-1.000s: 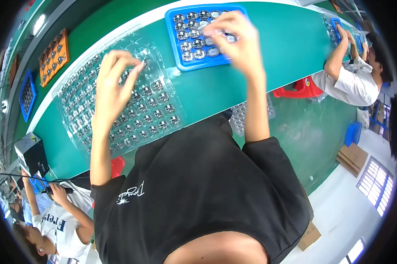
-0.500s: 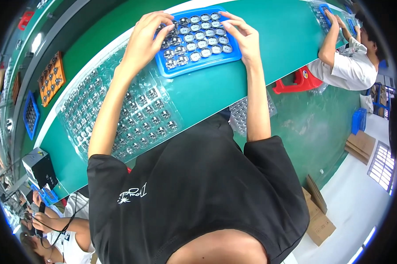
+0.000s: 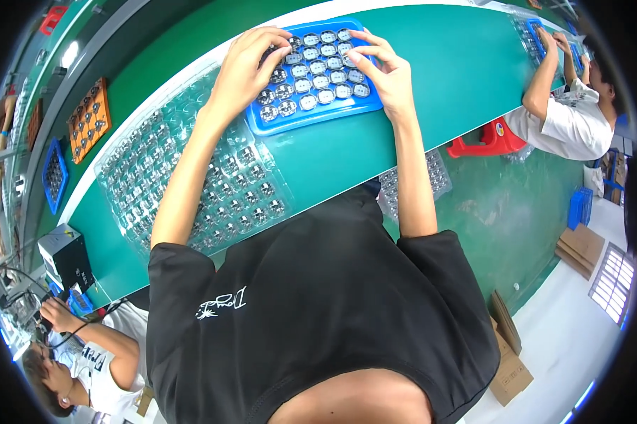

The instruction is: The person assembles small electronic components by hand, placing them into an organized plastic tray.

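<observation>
Parts (image 3: 302, 85) are lined up in rows across the blue tray (image 3: 318, 121), set on the green worktop (image 3: 438, 71), and both ends of it are covered at once. The left hand (image 3: 256, 62) is curled over the left end, thumb and fingertips drawn close above the darker parts (image 3: 284, 91) — whether one is pinched there cannot be told. The right hand (image 3: 385, 74) is bent in over the opposite rim, thumb near the fingers beside the pale-faced parts (image 3: 334, 63); again, a grip cannot be made out. Off to the left, the clear plastic tray (image 3: 268, 172), its pockets dotted with shiny parts (image 3: 265, 189), is crossed by the left forearm (image 3: 197, 162). Delicate handling seems called for: each part is best touched by its edge, pressure kept light, the blue tray kept flat — and neighbouring rows left unknocked.
</observation>
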`<state>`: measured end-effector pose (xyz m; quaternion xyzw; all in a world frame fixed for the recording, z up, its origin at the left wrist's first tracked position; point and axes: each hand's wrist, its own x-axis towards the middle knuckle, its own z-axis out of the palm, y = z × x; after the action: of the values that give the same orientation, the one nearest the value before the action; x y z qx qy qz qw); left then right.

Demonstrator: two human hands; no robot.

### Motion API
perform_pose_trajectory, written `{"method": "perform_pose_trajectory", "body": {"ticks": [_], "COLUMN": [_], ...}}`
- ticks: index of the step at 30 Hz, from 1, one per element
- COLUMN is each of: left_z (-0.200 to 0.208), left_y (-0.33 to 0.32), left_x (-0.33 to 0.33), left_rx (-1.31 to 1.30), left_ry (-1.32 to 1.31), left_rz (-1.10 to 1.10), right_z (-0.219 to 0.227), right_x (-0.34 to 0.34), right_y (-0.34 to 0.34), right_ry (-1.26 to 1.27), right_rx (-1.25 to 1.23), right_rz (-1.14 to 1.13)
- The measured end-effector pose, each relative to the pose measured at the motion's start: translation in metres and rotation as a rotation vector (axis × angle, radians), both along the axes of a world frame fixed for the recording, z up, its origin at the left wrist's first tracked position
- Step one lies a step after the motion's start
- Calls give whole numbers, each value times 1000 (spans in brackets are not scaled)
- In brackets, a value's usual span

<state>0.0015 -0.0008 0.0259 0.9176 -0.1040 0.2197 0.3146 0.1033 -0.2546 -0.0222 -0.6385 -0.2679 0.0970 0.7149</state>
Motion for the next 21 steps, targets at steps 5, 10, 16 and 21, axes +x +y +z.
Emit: {"method": "perform_pose_trajectory", "body": {"ticks": [5,10,16,21], "left_z": [-2,-7,-10,-16], "left_y": [2,-1,-10,-11], "left_x": [-5,-8,-9,-11], "left_rx": [90,150,212,258], "left_ry": [31,26,41,68], "left_rz": [39,75,136,155], "right_z": [6,19,15,11], "right_x": [7,10,14,13], "right_y": [2,30,42,40], "right_ry": [-231,-694,-790,-764], "right_rx": [-221,-406,-432,-428], "right_rz": [-55,-109,-31,-33]}}
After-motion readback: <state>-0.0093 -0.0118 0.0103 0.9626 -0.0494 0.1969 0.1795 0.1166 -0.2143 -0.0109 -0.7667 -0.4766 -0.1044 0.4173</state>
